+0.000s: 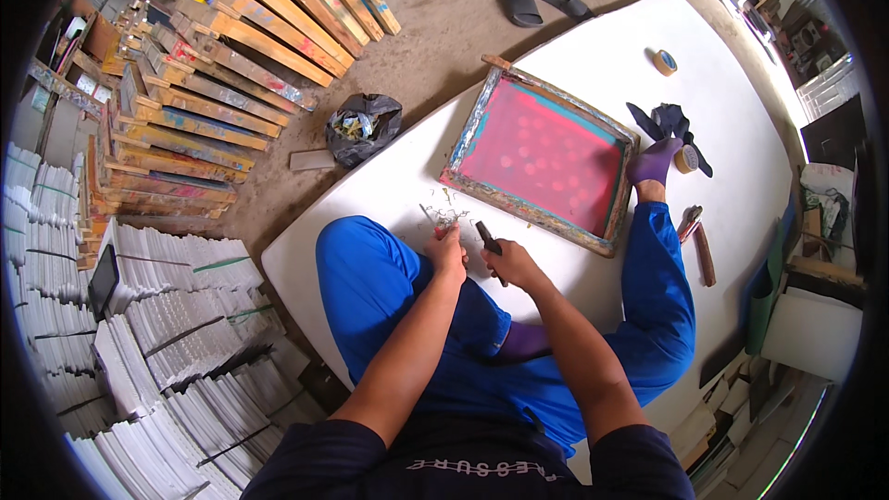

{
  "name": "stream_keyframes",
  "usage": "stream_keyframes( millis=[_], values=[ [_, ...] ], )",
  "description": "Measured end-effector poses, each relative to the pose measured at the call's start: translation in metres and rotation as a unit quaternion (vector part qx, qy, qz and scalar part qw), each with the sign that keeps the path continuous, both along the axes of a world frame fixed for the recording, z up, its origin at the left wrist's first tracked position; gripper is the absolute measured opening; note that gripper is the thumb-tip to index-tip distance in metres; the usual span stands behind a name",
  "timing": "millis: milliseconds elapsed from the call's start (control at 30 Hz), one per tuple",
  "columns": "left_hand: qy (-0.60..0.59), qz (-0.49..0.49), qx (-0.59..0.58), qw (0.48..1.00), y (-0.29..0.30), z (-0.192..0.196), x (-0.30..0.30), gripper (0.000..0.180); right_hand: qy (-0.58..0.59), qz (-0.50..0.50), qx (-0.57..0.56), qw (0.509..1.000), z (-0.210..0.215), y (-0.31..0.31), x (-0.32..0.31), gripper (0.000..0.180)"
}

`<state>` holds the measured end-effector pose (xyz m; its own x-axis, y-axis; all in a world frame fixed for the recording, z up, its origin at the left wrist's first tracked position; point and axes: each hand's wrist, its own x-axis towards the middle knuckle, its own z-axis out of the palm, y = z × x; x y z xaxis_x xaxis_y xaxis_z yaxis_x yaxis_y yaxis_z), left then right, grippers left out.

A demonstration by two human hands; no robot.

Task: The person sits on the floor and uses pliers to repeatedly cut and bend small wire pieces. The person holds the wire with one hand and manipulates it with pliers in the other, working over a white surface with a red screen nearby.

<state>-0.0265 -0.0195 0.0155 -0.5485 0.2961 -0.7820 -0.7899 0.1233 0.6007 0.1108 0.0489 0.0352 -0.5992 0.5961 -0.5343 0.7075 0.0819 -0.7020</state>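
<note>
My left hand [449, 252] is closed, low over the white tabletop in front of my bent knee. Its fingertips pinch something small and reddish, too small to name. Thin curled scraps [443, 202] lie scattered just beyond those fingertips. A short distance to the right, my right hand [514, 264] is wrapped round a dark stick-like tool [486, 236], whose far end tips up toward the left. Beyond both hands a wooden screen-printing frame [546, 153] with pink-red mesh lies flat, apart from them.
My purple-socked foot [656, 162] rests beside the frame, near dark gloves [671, 120] and tape rolls [664, 62]. A red-handled tool [690, 222] and a brown strip [706, 255] lie at right. Stacked wooden frames [185, 130], a black bag [364, 125] and bundled white sheets [176, 306] stand left.
</note>
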Motion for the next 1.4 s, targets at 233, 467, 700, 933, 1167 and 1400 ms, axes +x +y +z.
stream_keyframes(
  millis=[233, 467, 700, 933, 1167, 1400],
  values=[
    [0.049, 0.055, -0.015, 0.997, 0.003, 0.003, -0.003, 0.017, -0.009, -0.119, -0.137, 0.983, 0.020, 0.037, -0.022, 0.035],
    [0.065, 0.051, -0.041, 0.996, 0.010, 0.007, -0.005, 0.016, -0.004, -0.126, -0.154, 0.980, 0.020, 0.052, -0.030, 0.034],
    [0.087, 0.035, -0.048, 0.994, 0.013, -0.008, -0.005, 0.023, -0.073, -0.053, -0.043, 0.995, 0.035, 0.062, -0.038, 0.035],
    [0.077, 0.035, -0.054, 0.995, 0.016, -0.002, -0.002, 0.024, -0.036, 0.016, 0.262, 0.964, 0.012, 0.051, -0.028, 0.040],
    [0.007, 0.030, 0.008, 0.999, 0.014, 0.008, -0.004, 0.020, -0.154, -0.055, 0.246, 0.955, -0.005, 0.026, -0.033, 0.037],
    [-0.048, -0.040, 0.059, 0.996, 0.010, 0.011, -0.002, 0.020, -0.155, -0.038, 0.302, 0.940, -0.011, 0.025, -0.032, 0.033]
  ],
)
